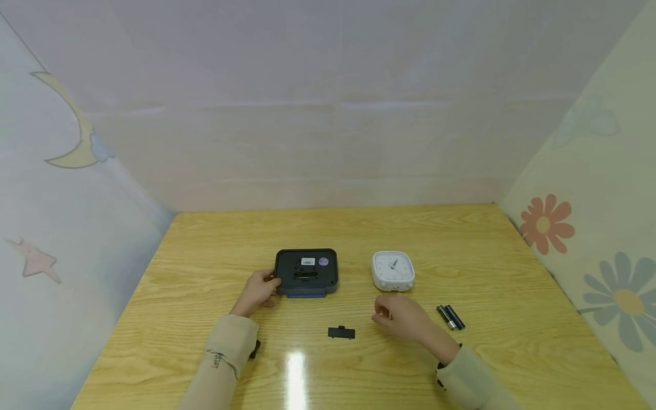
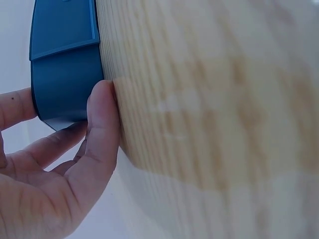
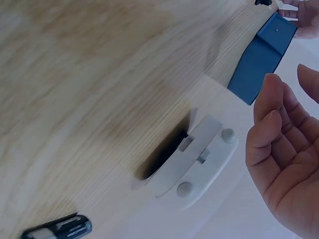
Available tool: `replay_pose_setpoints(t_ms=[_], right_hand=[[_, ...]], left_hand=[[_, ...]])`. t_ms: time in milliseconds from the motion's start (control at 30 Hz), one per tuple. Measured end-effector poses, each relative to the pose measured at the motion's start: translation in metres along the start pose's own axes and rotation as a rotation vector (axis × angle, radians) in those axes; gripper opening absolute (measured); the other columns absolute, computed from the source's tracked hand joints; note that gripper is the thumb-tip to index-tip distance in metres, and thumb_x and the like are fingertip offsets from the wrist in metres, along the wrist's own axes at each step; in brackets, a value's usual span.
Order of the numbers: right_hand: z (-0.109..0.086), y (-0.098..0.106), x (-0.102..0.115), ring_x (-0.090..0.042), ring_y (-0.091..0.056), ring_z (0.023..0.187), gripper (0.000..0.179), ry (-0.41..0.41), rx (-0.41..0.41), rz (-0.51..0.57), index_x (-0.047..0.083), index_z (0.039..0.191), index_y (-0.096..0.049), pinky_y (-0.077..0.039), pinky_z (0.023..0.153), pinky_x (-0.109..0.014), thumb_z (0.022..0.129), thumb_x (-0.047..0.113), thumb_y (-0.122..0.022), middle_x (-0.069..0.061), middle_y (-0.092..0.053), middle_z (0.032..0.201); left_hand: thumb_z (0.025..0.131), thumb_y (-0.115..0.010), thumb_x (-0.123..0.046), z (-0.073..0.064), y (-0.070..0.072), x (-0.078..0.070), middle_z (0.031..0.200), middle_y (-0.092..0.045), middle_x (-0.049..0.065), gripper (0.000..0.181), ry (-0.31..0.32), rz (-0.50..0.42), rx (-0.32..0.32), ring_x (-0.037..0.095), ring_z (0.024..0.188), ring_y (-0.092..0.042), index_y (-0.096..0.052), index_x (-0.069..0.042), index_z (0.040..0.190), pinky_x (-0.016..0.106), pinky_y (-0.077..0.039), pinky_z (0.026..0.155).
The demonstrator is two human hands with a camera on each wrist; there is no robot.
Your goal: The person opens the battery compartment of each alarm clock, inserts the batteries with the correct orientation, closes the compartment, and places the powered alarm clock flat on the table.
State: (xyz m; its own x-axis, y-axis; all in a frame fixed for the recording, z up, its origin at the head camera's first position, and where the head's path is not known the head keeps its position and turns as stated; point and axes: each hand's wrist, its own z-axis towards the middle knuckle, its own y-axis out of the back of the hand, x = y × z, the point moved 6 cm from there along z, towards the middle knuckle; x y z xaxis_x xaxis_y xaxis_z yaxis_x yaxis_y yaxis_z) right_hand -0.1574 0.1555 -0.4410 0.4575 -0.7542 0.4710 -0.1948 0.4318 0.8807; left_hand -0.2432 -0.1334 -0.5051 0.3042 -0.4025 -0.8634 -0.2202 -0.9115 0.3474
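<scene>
A dark blue clock (image 1: 330, 283) lies on its front, its black back facing up with a label, a round purple sticker and an uncovered battery compartment (image 1: 306, 275). My left hand (image 1: 260, 289) holds the clock's left end. In the left wrist view, the thumb (image 2: 103, 114) lies along the blue casing (image 2: 67, 84) on the table side, and fingers reach the opposite side. My right hand (image 1: 402, 319) hovers over the table with loosely curled fingers and nothing in them. Just beyond it stands a small white clock (image 1: 393, 270), its dial tilted up.
A small black battery cover (image 1: 341, 332) lies on the wooden table (image 1: 205, 250) between the hands. Two dark batteries (image 1: 451, 318) lie side by side to the right of my right hand. Fabric walls (image 1: 328, 142) with printed shapes enclose the back and sides.
</scene>
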Motion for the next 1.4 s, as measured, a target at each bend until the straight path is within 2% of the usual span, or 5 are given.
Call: replay_pose_setpoints(t_ms=[533,733,967,1200,1400], right_hand=[[-0.023,0.018,-0.034,-0.003,-0.038,0.049,0.008,-0.161,0.002,-0.004,0.011,0.083,-0.060,-0.034,0.044,-0.021,0.083,0.017,-0.066,0.008,-0.047,0.062],[-0.031,0.025,-0.049,-0.004,-0.036,0.048,0.009,-0.193,-0.034,-0.077,0.009,0.083,-0.061,-0.032,0.044,-0.021,0.082,0.015,-0.067,0.007,-0.045,0.060],[-0.044,0.030,-0.067,-0.009,-0.035,0.048,0.013,-0.280,-0.030,-0.161,0.006,0.086,-0.062,-0.030,0.044,-0.023,0.079,0.014,-0.069,0.005,-0.042,0.058],[-0.056,0.037,-0.082,-0.013,-0.047,0.055,0.019,-0.375,-0.007,-0.187,0.000,0.091,-0.062,-0.039,0.047,-0.029,0.077,0.012,-0.068,-0.001,-0.056,0.067],[-0.062,0.041,-0.093,-0.012,-0.045,0.054,0.025,-0.413,0.016,-0.199,-0.001,0.096,-0.062,-0.037,0.045,-0.029,0.078,0.015,-0.068,-0.001,-0.057,0.067]], left_hand=[[0.093,-0.048,-0.013,0.002,0.000,-0.001,0.122,-0.049,0.024,0.049,0.003,-0.007,0.005,0.025,0.085,-0.056,-0.035,0.004,0.137,0.035,-0.052,0.057],[0.093,-0.048,-0.013,0.001,0.000,-0.002,0.121,-0.050,0.023,0.048,-0.003,-0.007,0.001,0.024,0.083,-0.056,-0.036,0.004,0.137,0.035,-0.052,0.056],[0.093,-0.048,-0.012,0.002,0.000,-0.001,0.119,-0.051,0.022,0.048,0.001,-0.011,0.001,0.024,0.082,-0.056,-0.036,0.004,0.136,0.035,-0.052,0.056],[0.093,-0.048,-0.012,0.001,0.001,-0.002,0.118,-0.051,0.023,0.048,0.001,-0.011,-0.001,0.024,0.081,-0.055,-0.036,0.005,0.136,0.035,-0.052,0.056],[0.092,-0.048,-0.012,0.001,0.001,-0.002,0.117,-0.052,0.022,0.048,0.010,-0.019,-0.003,0.024,0.081,-0.055,-0.037,0.004,0.136,0.035,-0.052,0.056]])
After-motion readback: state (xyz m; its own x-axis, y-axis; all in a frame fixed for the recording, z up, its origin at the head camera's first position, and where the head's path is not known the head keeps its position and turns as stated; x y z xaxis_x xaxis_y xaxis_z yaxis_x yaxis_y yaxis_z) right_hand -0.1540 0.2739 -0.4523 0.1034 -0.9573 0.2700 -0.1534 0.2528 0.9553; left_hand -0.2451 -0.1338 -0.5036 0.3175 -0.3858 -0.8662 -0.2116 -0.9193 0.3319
